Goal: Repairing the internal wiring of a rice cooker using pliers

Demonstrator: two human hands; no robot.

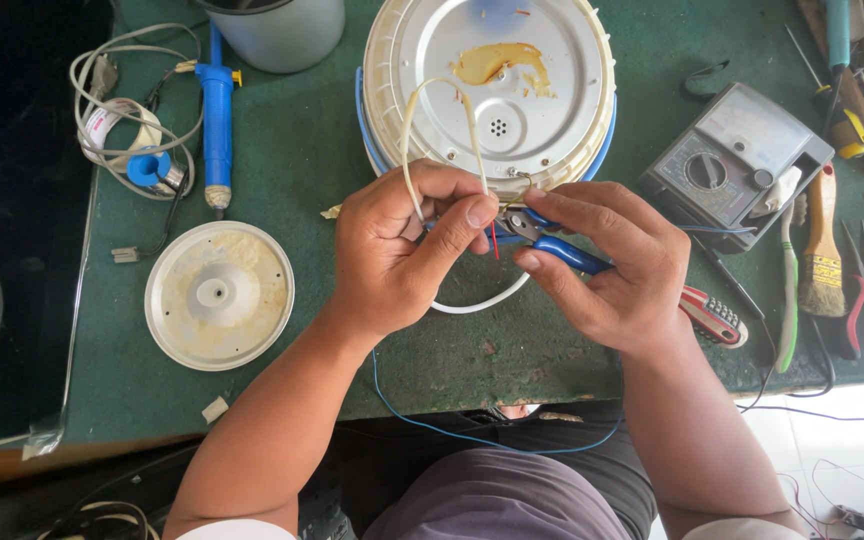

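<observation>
Green felt, worn and stained, covers our workbench (pixel 312 150). Nearest us its front edge shows bare patches, and a blue wire (pixel 432 425) hangs below it. Just before the round appliance lid (pixel 497 90), our left hand (pixel 402 250) pinches a cream wire (pixel 437 120) between thumb and fingers, while our right hand (pixel 607 260) grips blue-handled cutters (pixel 552 245) at the wire's end. Left of the lid lies a white disc (pixel 219 295); right of it, a grey meter (pixel 732 165) and brushes (pixel 822 250).
</observation>
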